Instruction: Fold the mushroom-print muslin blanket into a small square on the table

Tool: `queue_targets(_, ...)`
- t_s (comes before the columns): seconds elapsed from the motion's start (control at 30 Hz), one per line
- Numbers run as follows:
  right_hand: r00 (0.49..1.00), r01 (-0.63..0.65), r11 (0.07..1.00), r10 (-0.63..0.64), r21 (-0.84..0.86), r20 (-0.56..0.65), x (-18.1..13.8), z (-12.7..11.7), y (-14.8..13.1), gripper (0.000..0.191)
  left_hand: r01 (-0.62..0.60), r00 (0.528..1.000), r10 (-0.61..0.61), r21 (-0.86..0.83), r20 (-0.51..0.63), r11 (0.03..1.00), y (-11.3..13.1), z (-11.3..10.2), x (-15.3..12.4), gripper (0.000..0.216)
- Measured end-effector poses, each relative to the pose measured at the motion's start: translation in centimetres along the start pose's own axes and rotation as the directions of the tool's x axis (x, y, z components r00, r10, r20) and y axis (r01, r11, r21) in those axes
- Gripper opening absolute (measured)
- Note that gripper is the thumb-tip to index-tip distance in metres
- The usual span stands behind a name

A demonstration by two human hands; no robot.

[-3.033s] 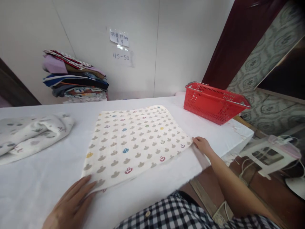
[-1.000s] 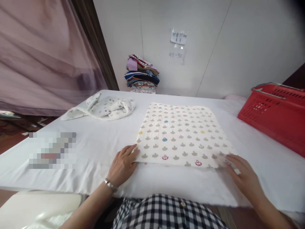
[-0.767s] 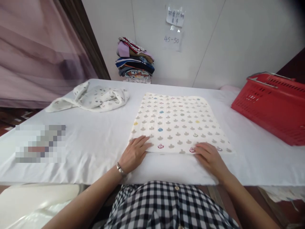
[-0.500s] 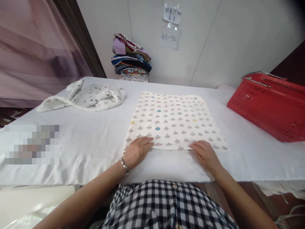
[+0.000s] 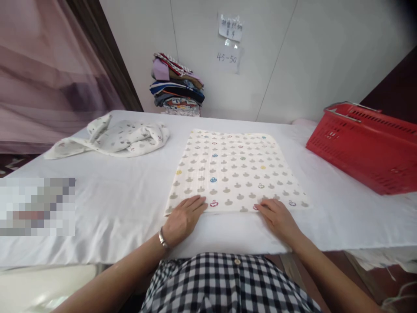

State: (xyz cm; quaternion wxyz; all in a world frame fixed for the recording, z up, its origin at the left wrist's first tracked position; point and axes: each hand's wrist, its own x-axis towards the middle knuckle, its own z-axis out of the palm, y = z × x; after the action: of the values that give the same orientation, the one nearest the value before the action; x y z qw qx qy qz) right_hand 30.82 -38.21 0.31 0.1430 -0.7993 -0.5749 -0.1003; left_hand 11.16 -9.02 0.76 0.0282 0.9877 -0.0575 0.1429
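A cream cloth [image 5: 234,174] with grey and a few coloured mushroom-like prints lies folded into a flat, near-square shape in front of me. My left hand [image 5: 184,219], with a metal bracelet at the wrist, rests palm down on its near left part, fingers stretched out over the edge. On the near edge further right, the fingers of my right hand [image 5: 278,219] lie extended on the fabric, tips by a red print. Both thumbs are mostly hidden. Slight creases run across the cloth, and its near edge is roughly straight.
Back left on the white-covered table [image 5: 130,195] lies a crumpled white cloth [image 5: 130,137] with leaf prints. A red plastic basket [image 5: 365,148] stands at the right. Folded fabrics [image 5: 177,87] are stacked by the wall beyond the far edge. A blurred patch covers something at the left.
The view has tilted slightly, so everything sits a little lower in the picture. Both hands stay at the cloth's near edge with hardly any shift; the cloth keeps its shape.
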Motion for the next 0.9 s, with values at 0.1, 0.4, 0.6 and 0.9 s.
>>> queue_targets(0.1, 0.999, -0.015, 0.999, 0.013, 0.032, 0.042, 0.0, -0.6, -0.3, 0.03, -0.001, 1.0, 0.001, -0.019, -0.006, 1.0, 0.0, -0.2, -0.4, 0.033)
queue_targets(0.4, 0.979, -0.143, 0.988, 0.134, 0.055, 0.154, 2.7, 0.1, -0.7, 0.047, 0.085, 0.996, -0.085, -0.032, 0.002, 0.996, -1.6, -0.5, 1.0, 0.045)
queue_targets(0.6, 0.866, -0.323, 0.94, 0.246, 0.112, 0.435, 3.5, 0.7, -0.4, 0.059, 0.138, 0.987, -0.135, -0.022, 0.085, 0.99, -3.8, 1.4, 0.7, 0.056)
queue_targets(0.9, 0.862, -0.382, 0.923, 0.342, 0.038, 0.374, 7.1, -0.1, 1.6, 0.064, 0.337, 0.932, -0.325, -0.05, 0.161, 0.94, -6.3, 0.1, 5.2, 0.059)
